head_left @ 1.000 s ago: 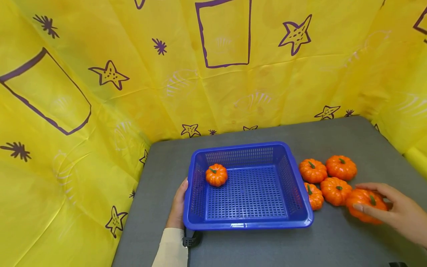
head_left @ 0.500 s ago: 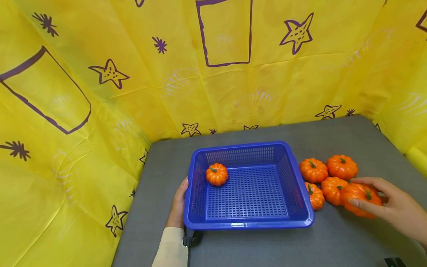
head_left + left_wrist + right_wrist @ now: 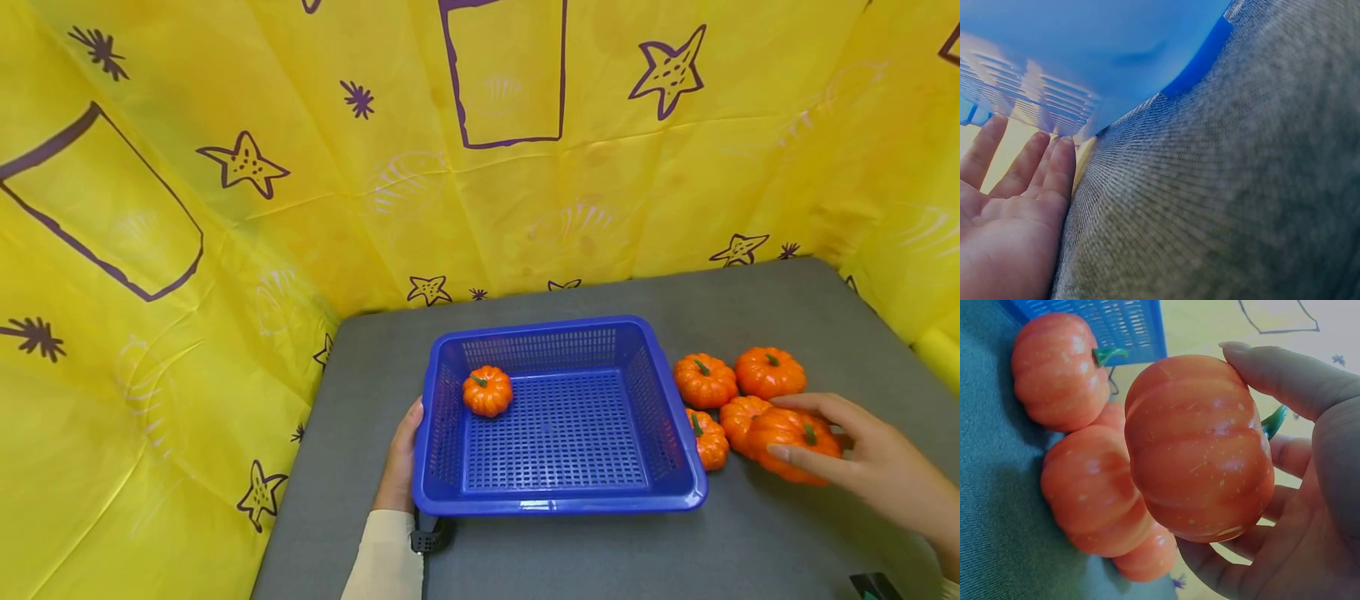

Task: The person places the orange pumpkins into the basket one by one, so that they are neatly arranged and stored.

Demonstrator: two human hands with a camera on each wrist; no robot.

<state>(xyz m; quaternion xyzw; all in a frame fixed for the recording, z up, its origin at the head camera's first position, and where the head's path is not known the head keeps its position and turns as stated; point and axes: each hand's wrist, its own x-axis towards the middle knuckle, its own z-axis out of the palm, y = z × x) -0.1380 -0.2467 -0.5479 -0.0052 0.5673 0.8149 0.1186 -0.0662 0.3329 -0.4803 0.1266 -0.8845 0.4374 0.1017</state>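
The right hand (image 3: 870, 457) pinches a pumpkin (image 3: 1197, 450) between thumb and fingers, stem toward the palm, with other pumpkins (image 3: 769, 375) just past the fingertips. The left hand's (image 3: 399, 462) nearly straight fingers touch the basket's (image 3: 558, 506) side. A steady grip, carried above the others, should avoid knocking them.
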